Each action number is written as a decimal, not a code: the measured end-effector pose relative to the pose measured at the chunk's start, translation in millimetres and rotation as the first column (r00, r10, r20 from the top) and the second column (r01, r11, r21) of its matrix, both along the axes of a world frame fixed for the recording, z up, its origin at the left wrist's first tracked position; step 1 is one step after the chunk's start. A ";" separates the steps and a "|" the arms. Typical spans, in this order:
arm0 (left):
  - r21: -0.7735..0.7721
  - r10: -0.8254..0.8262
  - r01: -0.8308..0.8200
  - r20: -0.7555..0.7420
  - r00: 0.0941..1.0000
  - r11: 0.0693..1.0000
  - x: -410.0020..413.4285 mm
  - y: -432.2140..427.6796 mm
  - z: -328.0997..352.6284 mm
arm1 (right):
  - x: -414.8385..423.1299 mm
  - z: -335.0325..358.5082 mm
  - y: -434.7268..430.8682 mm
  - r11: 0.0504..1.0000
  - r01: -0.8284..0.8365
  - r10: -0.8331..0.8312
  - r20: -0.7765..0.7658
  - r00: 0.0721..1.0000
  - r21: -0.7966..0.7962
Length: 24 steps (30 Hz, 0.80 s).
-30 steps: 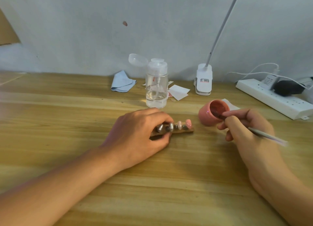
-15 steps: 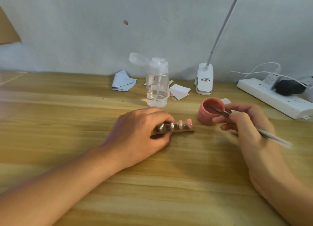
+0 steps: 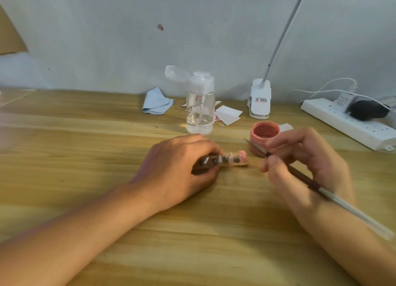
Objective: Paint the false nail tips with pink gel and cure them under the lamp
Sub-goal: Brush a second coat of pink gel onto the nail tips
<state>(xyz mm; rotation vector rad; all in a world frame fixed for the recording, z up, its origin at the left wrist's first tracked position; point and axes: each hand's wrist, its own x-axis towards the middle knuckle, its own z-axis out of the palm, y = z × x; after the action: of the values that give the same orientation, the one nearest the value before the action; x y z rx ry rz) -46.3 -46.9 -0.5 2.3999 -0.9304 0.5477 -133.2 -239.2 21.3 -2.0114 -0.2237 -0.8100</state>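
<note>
Table point(image 3: 75, 146): wooden, its grain running left to right, set against a pale wall.
Power strip point(image 3: 342, 123): white, far right, with plugs in it.
Lamp point(image 3: 260, 101): white clip base at the far edge, thin arm slanting up and right.
Left hand point(image 3: 177, 170): grip curled round the left end of the strip.
Right hand point(image 3: 306, 163): grip pinching the brush, held near the pot.
Brush point(image 3: 304, 178): long axis slants from near right to far left, with the tip pointing far left in front of the pot's left wall.
Bottle point(image 3: 200, 108): clear pump bottle, upright, lid flipped open.
Strip point(image 3: 222, 160): lies left to right at the centre of the table.
Pot point(image 3: 265, 133): pink gel, open, just right of the strip.
Nail tips point(image 3: 242, 155): in a row along the strip; the rightmost is pink.
</note>
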 end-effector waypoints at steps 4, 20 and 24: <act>0.006 -0.005 0.005 -0.012 1.000 1.000 0.1 -0.1 0.5 | -4.1 -2.2 6.2 0.968 0.029 -0.031 -0.004 1.000 -0.250; -0.012 -0.006 0.006 -0.028 1.000 1.000 -1.7 -0.8 2.4 | -4.1 -2.5 9.1 0.917 0.074 -0.082 -0.004 0.997 -0.392; -0.001 -0.005 0.005 -0.026 1.000 1.000 -1.3 -0.7 2.2 | -5.3 -2.5 8.4 0.929 0.053 -0.060 -0.006 0.998 -0.365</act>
<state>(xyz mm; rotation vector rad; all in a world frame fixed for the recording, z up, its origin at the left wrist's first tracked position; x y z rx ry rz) -47.6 -47.6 1.7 2.3979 -0.9242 0.5135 -138.5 -230.8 18.8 -2.3830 -0.3277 -0.8330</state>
